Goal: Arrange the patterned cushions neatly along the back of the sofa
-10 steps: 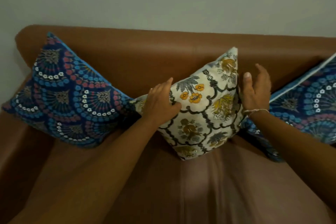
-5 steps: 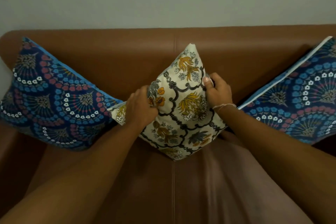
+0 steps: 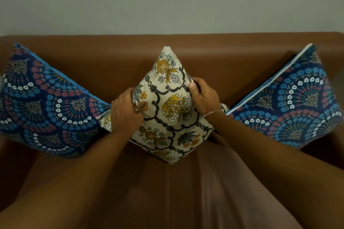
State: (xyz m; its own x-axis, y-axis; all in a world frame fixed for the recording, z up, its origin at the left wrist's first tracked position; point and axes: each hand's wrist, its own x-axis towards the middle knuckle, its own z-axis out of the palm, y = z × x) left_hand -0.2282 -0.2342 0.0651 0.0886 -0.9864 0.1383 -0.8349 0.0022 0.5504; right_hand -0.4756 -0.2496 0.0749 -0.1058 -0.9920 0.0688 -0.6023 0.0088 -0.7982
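While gripping the cream cushion (image 3: 167,106) on both side edges, left hand (image 3: 125,111) and right hand (image 3: 203,96) both clenched on fabric, standing it on its point, centred against the sofa (image 3: 232,65) back. Already resting far left and far right: two blue cushions (image 3: 46,106). Remaining, seemingly: settling and letting go.

Both arms bare to the frame edge, no sleeves visible; left hand (image 3: 126,109) has no jewellery, right hand (image 3: 203,97) has short plain nails, with a thin pale string bracelet (image 3: 212,114) on its wrist.
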